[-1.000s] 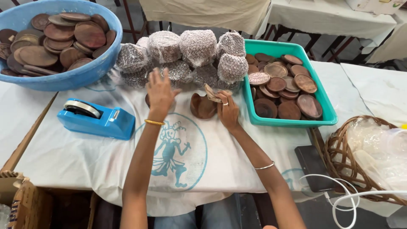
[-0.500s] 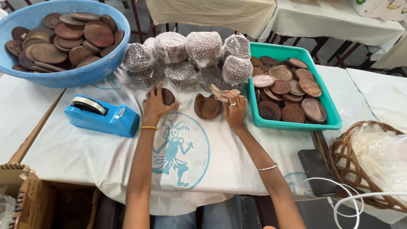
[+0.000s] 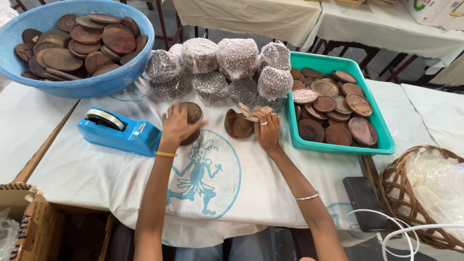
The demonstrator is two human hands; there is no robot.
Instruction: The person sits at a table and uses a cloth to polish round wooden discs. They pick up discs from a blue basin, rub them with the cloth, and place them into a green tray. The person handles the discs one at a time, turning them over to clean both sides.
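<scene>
My left hand (image 3: 177, 126) is closed over a small stack of round brown wooden discs (image 3: 193, 114) on the white cloth. My right hand (image 3: 266, 128) holds a worn piece of sandpaper (image 3: 249, 112) against a brown wooden disc (image 3: 237, 124) standing tilted on the cloth. Behind both hands lies a heap of bubble-wrapped bundles (image 3: 217, 70). A teal tray (image 3: 338, 65) of discs sits to the right, a blue basin (image 3: 82, 87) of discs at the back left.
A blue tape dispenser (image 3: 121, 131) stands left of my left hand. A wicker basket (image 3: 423, 198) with plastic bags, a dark flat block (image 3: 369, 203) and white cable (image 3: 415, 231) lie at the right. A cardboard box (image 3: 24, 222) sits at the lower left.
My left hand came down from the wrapped bundles toward me and now covers the disc stack. My right hand stays at the tilted disc with the sandpaper.
</scene>
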